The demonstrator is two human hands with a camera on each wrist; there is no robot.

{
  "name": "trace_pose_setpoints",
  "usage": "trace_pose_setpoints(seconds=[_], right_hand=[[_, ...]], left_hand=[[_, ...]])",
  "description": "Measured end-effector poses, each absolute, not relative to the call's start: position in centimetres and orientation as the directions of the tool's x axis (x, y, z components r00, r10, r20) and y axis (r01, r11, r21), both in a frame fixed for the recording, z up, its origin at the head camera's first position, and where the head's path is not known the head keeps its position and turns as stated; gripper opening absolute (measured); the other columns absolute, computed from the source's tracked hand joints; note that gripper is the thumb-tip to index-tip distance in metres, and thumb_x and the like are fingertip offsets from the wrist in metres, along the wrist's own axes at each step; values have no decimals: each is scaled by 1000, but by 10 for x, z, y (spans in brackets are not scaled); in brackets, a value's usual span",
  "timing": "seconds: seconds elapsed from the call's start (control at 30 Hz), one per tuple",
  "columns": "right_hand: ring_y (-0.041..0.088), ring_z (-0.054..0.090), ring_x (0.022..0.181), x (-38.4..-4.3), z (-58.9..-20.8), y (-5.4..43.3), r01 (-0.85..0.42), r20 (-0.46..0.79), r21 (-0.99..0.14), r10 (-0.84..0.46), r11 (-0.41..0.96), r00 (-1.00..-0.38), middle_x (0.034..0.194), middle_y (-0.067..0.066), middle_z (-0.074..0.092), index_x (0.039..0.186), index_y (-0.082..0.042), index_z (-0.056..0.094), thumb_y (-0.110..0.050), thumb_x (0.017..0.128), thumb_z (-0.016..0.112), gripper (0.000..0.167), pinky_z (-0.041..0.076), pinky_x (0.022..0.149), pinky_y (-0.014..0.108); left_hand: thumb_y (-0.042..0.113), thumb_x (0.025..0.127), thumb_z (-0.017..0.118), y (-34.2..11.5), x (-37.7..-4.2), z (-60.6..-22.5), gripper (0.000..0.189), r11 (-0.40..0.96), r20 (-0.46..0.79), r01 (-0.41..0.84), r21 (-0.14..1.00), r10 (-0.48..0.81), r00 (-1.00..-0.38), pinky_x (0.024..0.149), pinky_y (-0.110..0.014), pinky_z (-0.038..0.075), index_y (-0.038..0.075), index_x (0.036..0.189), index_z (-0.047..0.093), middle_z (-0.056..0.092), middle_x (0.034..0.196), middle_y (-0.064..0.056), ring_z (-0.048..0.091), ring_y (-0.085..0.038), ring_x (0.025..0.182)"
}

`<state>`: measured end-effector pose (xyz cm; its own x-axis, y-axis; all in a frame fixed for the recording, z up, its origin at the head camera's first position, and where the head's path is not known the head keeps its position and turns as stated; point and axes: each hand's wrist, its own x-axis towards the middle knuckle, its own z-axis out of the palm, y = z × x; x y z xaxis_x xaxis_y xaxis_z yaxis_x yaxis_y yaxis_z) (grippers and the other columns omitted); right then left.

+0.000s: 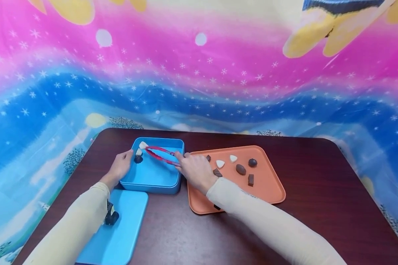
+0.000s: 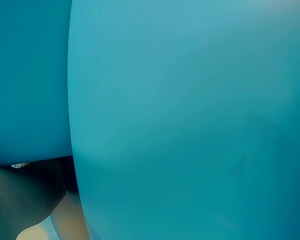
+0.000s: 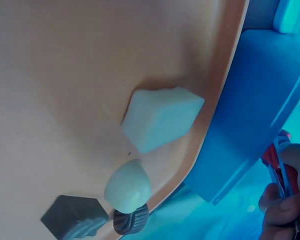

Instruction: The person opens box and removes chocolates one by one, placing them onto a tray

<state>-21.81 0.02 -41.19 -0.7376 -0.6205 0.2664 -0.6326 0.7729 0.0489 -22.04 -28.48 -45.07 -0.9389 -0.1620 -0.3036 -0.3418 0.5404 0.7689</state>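
My right hand [image 1: 199, 170] grips red tongs [image 1: 162, 159] over the open blue box [image 1: 157, 177]. At the box's far left corner, the tong tips meet a white chocolate [image 1: 143, 145]. Just below it inside the box lie another white chocolate [image 1: 139, 151] and a dark one [image 1: 138, 159]. My left hand [image 1: 121, 165] holds the box by its left wall, fingertips at the rim. Blue plastic fills most of the left wrist view, with part of the left hand [image 2: 25, 200] at the lower left. Curled fingers [image 3: 285, 210] around the tongs appear in the right wrist view.
Right of the box, an orange tray [image 1: 265, 191] bears several dark and white chocolates, among them an oval one [image 1: 240, 169] and a round one [image 1: 252, 162]. A blue lid [image 1: 127, 221] lies in front of the box, partly under the left sleeve. Patterned cloth hangs behind the table.
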Motion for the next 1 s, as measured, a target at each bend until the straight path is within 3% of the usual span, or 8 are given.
trace_pose_setpoints(seconds=[0.13,0.37,0.67,0.87,1.0], right_hand=[[12,54,48,-212,-412,6,-632,271,20,-613,774,-742,85,3,70,140,-19,58,-42,96,68,51,41,40,21],[11,64,56,-206,-408,15,-611,277,-47,-577,790,-768,89,0,72,141,-22,58,-43,95,69,52,52,48,24],[10,52,52,-197,-406,33,-601,297,-164,-542,782,-786,98,1,75,144,-23,57,-40,95,70,53,37,43,18],[10,60,59,-193,-409,47,-601,323,-222,-523,768,-788,95,-1,76,143,-23,59,-40,96,69,51,40,50,20],[9,50,51,-190,-408,59,-570,311,-247,-493,783,-812,90,1,74,144,-26,58,-41,97,67,50,37,46,21]], left_hand=[[53,109,16,-287,-218,-453,72,541,-319,-357,762,-167,-933,121,-69,22,5,162,11,17,167,-25,18,-50,153],[54,109,15,-288,-218,-452,72,541,-307,-340,769,-154,-939,121,-68,21,5,162,9,16,168,-25,17,-49,154],[54,109,16,-285,-219,-446,72,539,-311,-345,768,-157,-937,121,-69,21,6,162,9,14,168,-24,16,-49,154],[54,109,15,-287,-219,-447,73,543,-305,-338,769,-154,-940,122,-69,20,5,162,11,15,168,-24,16,-49,154],[52,109,15,-286,-219,-449,71,552,-295,-320,770,-137,-946,122,-68,19,4,162,11,15,168,-25,16,-49,154]])
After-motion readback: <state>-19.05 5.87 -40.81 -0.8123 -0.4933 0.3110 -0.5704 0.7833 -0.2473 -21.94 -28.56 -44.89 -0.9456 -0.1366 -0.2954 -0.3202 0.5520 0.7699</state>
